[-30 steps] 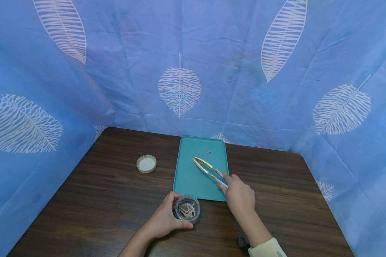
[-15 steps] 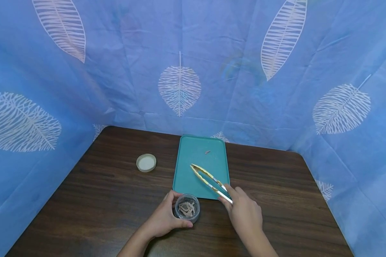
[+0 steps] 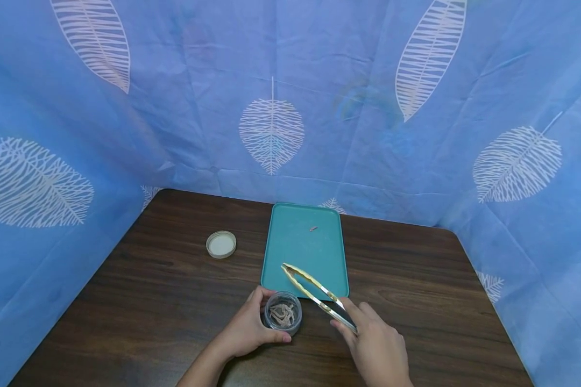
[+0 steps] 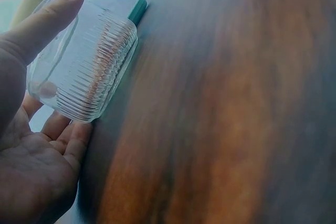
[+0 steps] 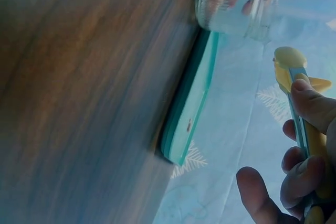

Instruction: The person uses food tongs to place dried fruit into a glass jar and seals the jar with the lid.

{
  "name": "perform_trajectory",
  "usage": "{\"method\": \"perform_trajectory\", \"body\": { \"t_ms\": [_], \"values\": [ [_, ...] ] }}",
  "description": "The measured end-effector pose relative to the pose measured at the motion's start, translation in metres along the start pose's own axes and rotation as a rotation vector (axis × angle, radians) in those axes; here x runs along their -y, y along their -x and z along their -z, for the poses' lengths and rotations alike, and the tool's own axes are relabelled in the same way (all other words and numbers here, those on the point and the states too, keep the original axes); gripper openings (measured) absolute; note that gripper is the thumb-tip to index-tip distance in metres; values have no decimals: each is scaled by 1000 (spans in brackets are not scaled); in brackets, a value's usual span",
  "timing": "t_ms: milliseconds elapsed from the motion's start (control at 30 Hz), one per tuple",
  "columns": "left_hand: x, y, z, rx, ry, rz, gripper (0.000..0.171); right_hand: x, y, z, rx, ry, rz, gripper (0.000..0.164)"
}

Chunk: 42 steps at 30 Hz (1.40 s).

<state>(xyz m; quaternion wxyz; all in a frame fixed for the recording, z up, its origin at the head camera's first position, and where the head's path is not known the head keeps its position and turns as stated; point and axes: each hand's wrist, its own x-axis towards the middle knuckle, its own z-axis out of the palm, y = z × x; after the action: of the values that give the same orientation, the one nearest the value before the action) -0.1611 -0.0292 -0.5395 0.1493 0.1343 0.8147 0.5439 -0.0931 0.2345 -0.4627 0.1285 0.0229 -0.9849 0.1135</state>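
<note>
My left hand (image 3: 244, 329) grips a small clear glass jar (image 4: 86, 69) with ribbed lower sides, thumb on one side and fingers on the other. Pale dried strips (image 3: 283, 315) lie in the jar, whose mouth is uncovered. My right hand (image 3: 381, 344) holds metal tongs (image 3: 326, 308) with yellowish ends. In the head view the tips of the tongs lie close together over the tray's front part, just beyond the jar, with nothing visible between them. A small reddish piece (image 3: 313, 229) rests on the teal tray (image 3: 295, 247) toward its back.
A round lid (image 3: 221, 245) lies on the dark wooden table (image 3: 164, 290), left of the tray. The jar is right at the tray's front edge. Blue cloth (image 3: 339, 134) with white leaf prints hangs behind the table and on both sides.
My right hand has drawn the tongs back toward me, from the middle of the tray to its front part near the jar. The left hand and jar have hardly moved.
</note>
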Motion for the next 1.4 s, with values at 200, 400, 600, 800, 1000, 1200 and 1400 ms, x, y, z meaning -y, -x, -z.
{"method": "perform_trajectory", "body": {
  "t_ms": [200, 400, 600, 800, 1000, 1200, 1400],
  "values": [
    [-1, -1, 0, -3, -7, -5, 91, -1, 17, 4, -9, 7, 10, 51],
    [-2, 0, -1, -12, -13, -10, 92, -6, 30, 3, 1, 48, 25, 53],
    [-4, 2, 0, -8, 2, -3, 92, -8, 38, -2, -68, 65, 37, 58],
    [-5, 2, 1, 0, 18, -4, 91, -11, 43, -8, -134, 64, 64, 61],
    [-4, 2, 0, 0, 18, -11, 89, -18, 44, -15, -196, 54, 89, 61],
    [-3, 2, 1, 9, 36, 0, 89, -20, 43, -19, -261, 32, 103, 79],
    [-2, 1, 0, 6, 32, -8, 89, -17, 40, -15, -179, 15, 23, 84]
  ]
}}
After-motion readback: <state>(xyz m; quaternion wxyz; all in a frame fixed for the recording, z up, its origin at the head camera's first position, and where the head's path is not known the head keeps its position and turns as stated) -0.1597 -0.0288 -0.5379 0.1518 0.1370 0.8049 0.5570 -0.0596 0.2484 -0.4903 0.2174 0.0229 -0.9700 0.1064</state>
